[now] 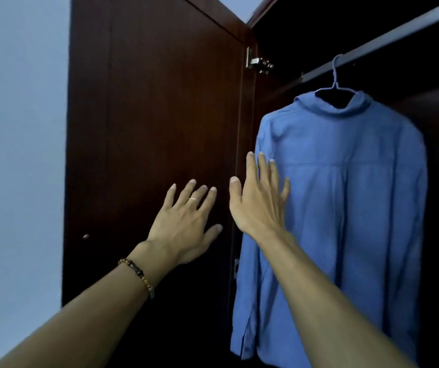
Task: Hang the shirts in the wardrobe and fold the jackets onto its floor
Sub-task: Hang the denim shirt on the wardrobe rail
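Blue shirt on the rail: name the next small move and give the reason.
Probably draw both hands back and fetch the next garment. The blue shirt already hangs from its hanger on the rail, and the left hand and right hand are open, holding nothing.

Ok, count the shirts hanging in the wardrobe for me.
1. A blue shirt hangs on a hanger from the rail, beside the open door. The wardrobe's right side is out of view, so more may be hidden.

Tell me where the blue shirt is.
The blue shirt hangs on a hanger from the rail, right of the open door, behind the right hand.
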Motion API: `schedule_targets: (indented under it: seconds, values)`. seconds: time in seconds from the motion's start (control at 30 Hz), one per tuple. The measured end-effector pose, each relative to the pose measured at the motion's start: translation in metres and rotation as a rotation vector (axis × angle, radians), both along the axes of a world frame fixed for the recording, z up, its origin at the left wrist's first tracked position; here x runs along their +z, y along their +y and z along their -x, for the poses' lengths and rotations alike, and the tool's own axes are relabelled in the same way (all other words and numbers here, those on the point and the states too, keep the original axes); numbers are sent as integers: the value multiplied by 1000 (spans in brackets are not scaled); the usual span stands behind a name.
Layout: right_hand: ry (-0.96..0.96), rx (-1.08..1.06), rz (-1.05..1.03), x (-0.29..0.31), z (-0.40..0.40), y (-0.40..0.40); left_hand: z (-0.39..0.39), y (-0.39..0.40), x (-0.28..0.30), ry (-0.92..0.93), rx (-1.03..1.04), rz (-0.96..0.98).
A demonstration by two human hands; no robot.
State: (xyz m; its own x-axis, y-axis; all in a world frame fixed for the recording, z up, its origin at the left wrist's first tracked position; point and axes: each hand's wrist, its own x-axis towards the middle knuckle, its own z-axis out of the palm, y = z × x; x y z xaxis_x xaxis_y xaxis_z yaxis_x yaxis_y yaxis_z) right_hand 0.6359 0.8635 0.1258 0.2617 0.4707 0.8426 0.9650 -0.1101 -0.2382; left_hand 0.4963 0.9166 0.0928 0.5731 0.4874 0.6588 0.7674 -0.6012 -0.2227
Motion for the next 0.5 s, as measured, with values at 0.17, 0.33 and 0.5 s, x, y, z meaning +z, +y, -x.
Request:
schedule_targets:
  seconds: [0.17,0.33,0.5]
  values:
    - [-29,209,106,-52,65,-28,74,-48,-56,-72,148,70]
    - [-55,412,218,-106,148,-55,167,-109,-126,-72,407,237]
    - [-80,652,347,-155,252,-89,266,-178,-182,-134,628,386]
